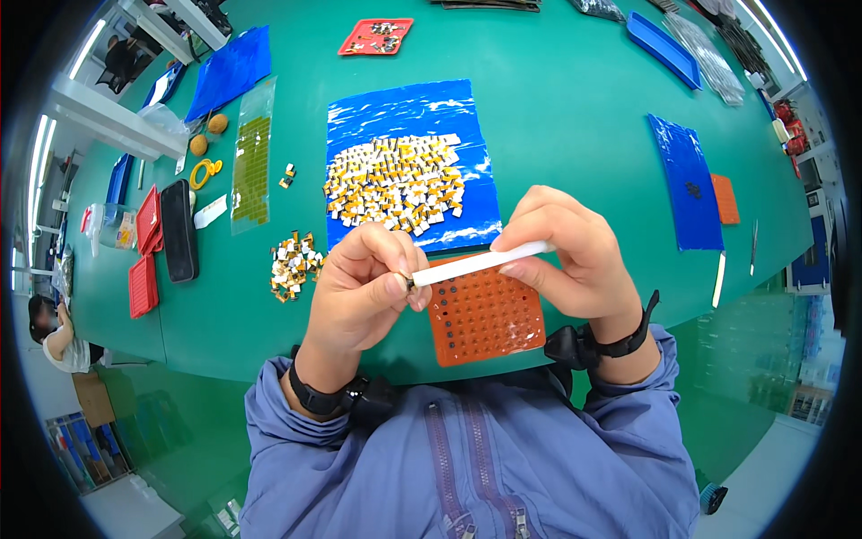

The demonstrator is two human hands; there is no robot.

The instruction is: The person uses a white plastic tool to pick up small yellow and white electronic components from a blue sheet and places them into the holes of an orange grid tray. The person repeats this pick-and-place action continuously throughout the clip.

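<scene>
My right hand (575,256) is closed round one end of a flat white stick (476,264). The stick's other end meets a tiny dark piece (410,282), which my left hand (359,287) pinches between thumb and fingers. Below both hands lies an orange-brown tray (489,346) with rows of small holes; dark pieces sit in several holes of its left columns. Beyond it, a blue sheet (404,106) bears a heap of small white and yellow pieces (395,184). The tiny piece is partly covered by my fingertips.
Left of my hands are a smaller heap of pieces (294,265), a yellow-green sheet (251,162), a black case (182,234) and red trays (144,286). To the right lie another blue sheet (678,180) and a second white stick (719,280). A person (63,337) sits far left.
</scene>
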